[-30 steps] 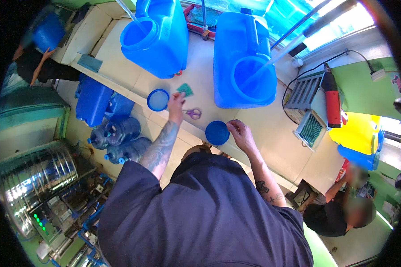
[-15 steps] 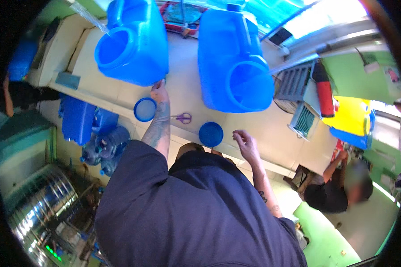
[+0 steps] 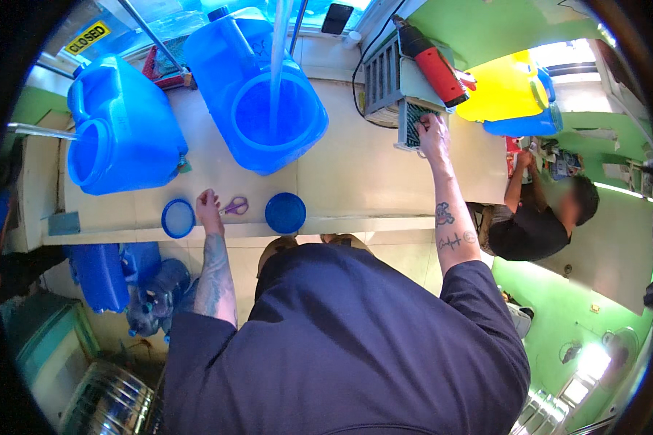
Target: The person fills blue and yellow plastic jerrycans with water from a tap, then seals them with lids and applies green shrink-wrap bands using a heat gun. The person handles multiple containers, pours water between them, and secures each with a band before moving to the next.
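Note:
My right hand (image 3: 433,138) reaches into a small pulled-out drawer (image 3: 412,125) with dark green contents, its fingers bent together; what they pinch is hidden. My left hand (image 3: 209,208) hovers by the counter's front edge, fingers curled, with nothing visible in them. It lies between a blue-rimmed round lid (image 3: 178,218) and purple-handled scissors (image 3: 236,206). Another blue round lid (image 3: 285,213) lies right of the scissors. Behind stand two blue jugs with wide open mouths, a left jug (image 3: 141,119) and a middle jug (image 3: 218,94). A stream of water runs into each.
A red and black heat gun (image 3: 439,69) rests on the grey drawer unit (image 3: 384,80). Yellow (image 3: 497,90) and blue containers stand further right. A co-worker (image 3: 537,225) in dark clothing is at the right. Large clear bottles (image 3: 168,279) stand below the counter at left.
My right hand has moved from above the counter's front edge to the drawer. The left hand has come away from the left jug, back toward the lid and scissors. The view has turned right.

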`<control>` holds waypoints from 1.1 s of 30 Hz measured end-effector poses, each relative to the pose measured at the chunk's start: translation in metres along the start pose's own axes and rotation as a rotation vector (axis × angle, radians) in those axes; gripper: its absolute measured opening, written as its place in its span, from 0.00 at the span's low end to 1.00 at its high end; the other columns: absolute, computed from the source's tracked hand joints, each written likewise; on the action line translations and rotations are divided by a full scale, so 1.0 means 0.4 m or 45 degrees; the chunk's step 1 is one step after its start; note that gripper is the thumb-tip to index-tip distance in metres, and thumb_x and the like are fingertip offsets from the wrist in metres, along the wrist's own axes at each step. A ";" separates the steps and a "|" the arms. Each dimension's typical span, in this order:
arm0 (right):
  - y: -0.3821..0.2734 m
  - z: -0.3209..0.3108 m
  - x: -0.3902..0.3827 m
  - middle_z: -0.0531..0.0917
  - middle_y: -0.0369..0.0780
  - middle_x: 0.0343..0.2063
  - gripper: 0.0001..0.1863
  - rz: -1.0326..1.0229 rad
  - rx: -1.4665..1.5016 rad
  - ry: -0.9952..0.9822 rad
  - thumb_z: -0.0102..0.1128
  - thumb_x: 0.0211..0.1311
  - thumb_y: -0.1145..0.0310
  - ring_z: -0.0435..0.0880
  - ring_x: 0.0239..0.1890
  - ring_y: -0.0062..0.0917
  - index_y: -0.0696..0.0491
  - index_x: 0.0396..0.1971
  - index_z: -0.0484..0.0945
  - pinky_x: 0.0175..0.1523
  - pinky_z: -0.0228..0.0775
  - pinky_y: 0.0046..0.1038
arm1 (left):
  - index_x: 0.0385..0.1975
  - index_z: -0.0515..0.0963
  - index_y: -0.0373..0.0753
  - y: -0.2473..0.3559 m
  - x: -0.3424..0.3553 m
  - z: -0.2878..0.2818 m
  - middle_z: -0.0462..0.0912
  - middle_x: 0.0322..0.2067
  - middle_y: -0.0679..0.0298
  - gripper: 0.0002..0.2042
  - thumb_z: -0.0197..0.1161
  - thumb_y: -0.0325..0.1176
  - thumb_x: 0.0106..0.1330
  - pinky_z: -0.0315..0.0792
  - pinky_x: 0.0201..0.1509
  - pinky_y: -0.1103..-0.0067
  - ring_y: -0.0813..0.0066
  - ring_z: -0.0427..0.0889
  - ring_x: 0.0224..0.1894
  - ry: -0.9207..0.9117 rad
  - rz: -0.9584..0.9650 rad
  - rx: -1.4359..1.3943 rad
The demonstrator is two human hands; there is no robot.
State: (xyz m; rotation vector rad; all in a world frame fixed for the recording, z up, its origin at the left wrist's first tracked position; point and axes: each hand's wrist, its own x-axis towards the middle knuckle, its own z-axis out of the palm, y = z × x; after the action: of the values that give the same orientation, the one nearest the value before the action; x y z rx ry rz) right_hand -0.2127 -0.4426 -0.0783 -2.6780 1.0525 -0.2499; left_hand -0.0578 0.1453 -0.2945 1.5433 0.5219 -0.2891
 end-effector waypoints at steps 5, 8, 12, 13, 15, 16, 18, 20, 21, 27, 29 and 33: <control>0.029 -0.011 0.018 0.83 0.45 0.45 0.15 -0.027 0.180 -0.068 0.70 0.62 0.61 0.83 0.50 0.39 0.54 0.43 0.82 0.54 0.75 0.41 | 0.52 0.79 0.37 0.009 -0.211 0.075 0.83 0.40 0.67 0.12 0.63 0.36 0.75 0.76 0.45 0.80 0.78 0.83 0.41 -0.243 0.050 -0.104; 0.041 -0.012 0.009 0.84 0.43 0.39 0.15 -0.318 -0.014 -0.021 0.69 0.64 0.60 0.86 0.43 0.37 0.55 0.43 0.83 0.51 0.77 0.38 | 0.51 0.80 0.37 0.040 -0.341 0.180 0.84 0.40 0.67 0.11 0.62 0.35 0.76 0.76 0.45 0.81 0.80 0.83 0.41 -0.327 0.066 -0.051; 0.062 -0.022 0.016 0.85 0.41 0.37 0.14 -0.330 0.275 0.103 0.70 0.64 0.63 0.87 0.40 0.32 0.54 0.45 0.83 0.49 0.78 0.34 | 0.51 0.80 0.37 0.119 -0.495 0.367 0.85 0.41 0.66 0.11 0.62 0.35 0.76 0.77 0.46 0.81 0.81 0.83 0.41 -0.475 0.143 0.019; 0.069 -0.027 0.017 0.86 0.42 0.37 0.14 -0.260 0.436 0.059 0.70 0.64 0.64 0.87 0.40 0.31 0.55 0.45 0.83 0.49 0.78 0.33 | 0.51 0.80 0.36 0.142 -0.531 0.416 0.85 0.42 0.65 0.11 0.62 0.34 0.76 0.77 0.48 0.80 0.80 0.83 0.42 -0.505 0.172 0.077; 0.080 -0.039 0.015 0.88 0.43 0.37 0.14 -0.162 0.781 0.049 0.69 0.65 0.66 0.87 0.40 0.30 0.56 0.47 0.82 0.48 0.78 0.32 | 0.52 0.79 0.37 0.190 -0.603 0.505 0.85 0.43 0.65 0.12 0.62 0.37 0.76 0.76 0.52 0.80 0.80 0.82 0.45 -0.665 0.300 0.032; 0.085 -0.047 0.012 0.89 0.42 0.37 0.14 -0.150 0.755 0.031 0.68 0.67 0.67 0.88 0.37 0.26 0.56 0.48 0.81 0.47 0.78 0.30 | 0.52 0.79 0.36 0.213 -0.635 0.548 0.85 0.44 0.65 0.13 0.63 0.36 0.76 0.76 0.53 0.79 0.79 0.82 0.46 -0.732 0.320 0.030; 0.089 -0.061 0.006 0.89 0.41 0.36 0.15 -0.136 0.842 0.021 0.69 0.66 0.66 0.86 0.37 0.24 0.56 0.48 0.81 0.46 0.78 0.29 | 0.53 0.79 0.36 0.261 -0.688 0.631 0.84 0.45 0.65 0.13 0.63 0.35 0.75 0.76 0.55 0.78 0.79 0.82 0.48 -0.905 0.408 -0.024; 0.090 -0.081 -0.003 0.88 0.39 0.35 0.15 -0.119 1.028 -0.010 0.70 0.66 0.66 0.84 0.35 0.21 0.56 0.48 0.82 0.45 0.77 0.27 | 0.53 0.79 0.36 0.307 -0.731 0.702 0.84 0.46 0.65 0.13 0.64 0.35 0.75 0.76 0.57 0.77 0.78 0.82 0.48 -0.919 0.446 0.053; 0.088 -0.092 -0.007 0.87 0.38 0.34 0.15 -0.098 1.165 -0.048 0.71 0.66 0.67 0.83 0.35 0.19 0.56 0.48 0.82 0.44 0.76 0.25 | 0.53 0.79 0.36 0.327 -0.751 0.733 0.84 0.46 0.65 0.13 0.64 0.35 0.74 0.76 0.58 0.76 0.77 0.82 0.48 -0.922 0.462 0.083; 0.047 -0.172 -0.086 0.82 0.30 0.30 0.12 -0.140 1.662 -0.367 0.71 0.68 0.68 0.78 0.31 0.12 0.54 0.45 0.79 0.38 0.71 0.19 | 0.55 0.77 0.37 0.406 -0.846 0.841 0.82 0.47 0.63 0.18 0.70 0.37 0.69 0.76 0.55 0.76 0.76 0.81 0.50 -0.751 0.754 0.220; 0.020 -0.189 -0.119 0.82 0.30 0.30 0.11 -0.145 1.800 -0.462 0.71 0.67 0.68 0.78 0.31 0.12 0.53 0.43 0.78 0.37 0.71 0.19 | 0.59 0.74 0.38 0.413 -0.873 0.849 0.80 0.52 0.60 0.24 0.72 0.36 0.66 0.77 0.56 0.74 0.70 0.80 0.54 -0.631 0.923 0.313; -0.038 -0.202 -0.172 0.81 0.31 0.28 0.11 -0.054 1.500 -0.491 0.71 0.67 0.64 0.76 0.31 0.11 0.53 0.40 0.78 0.36 0.70 0.20 | 0.56 0.77 0.36 0.404 -0.904 0.840 0.83 0.50 0.57 0.21 0.72 0.35 0.66 0.78 0.53 0.71 0.68 0.82 0.52 -0.396 1.453 0.576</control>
State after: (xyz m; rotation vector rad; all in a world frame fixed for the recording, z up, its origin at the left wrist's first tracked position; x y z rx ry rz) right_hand -0.2729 -0.3985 -0.0013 -1.5782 0.4627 -0.2375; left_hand -0.2425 -0.2353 0.0064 1.9364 -0.7356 0.2622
